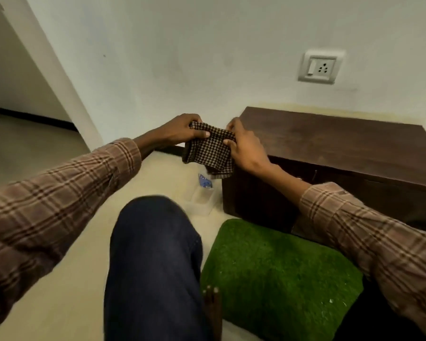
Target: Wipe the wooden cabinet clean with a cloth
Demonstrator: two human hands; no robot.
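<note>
A low dark wooden cabinet (337, 146) stands on the floor against the white wall, at the right. Both hands hold a brown checked cloth (210, 151) in the air just left of the cabinet's near left corner. My left hand (182, 130) grips the cloth's upper left edge. Pinching its right edge is my right hand (246, 148), which hovers over the cabinet's left end. The cloth hangs folded between the hands, its lower corner dangling.
A clear plastic bottle with a blue label (204, 183) stands on the beige floor beside the cabinet. A green grass-like mat (278, 274) lies before the cabinet. My knee in dark jeans (153, 254) is raised in the middle. A wall socket (320, 68) sits above the cabinet.
</note>
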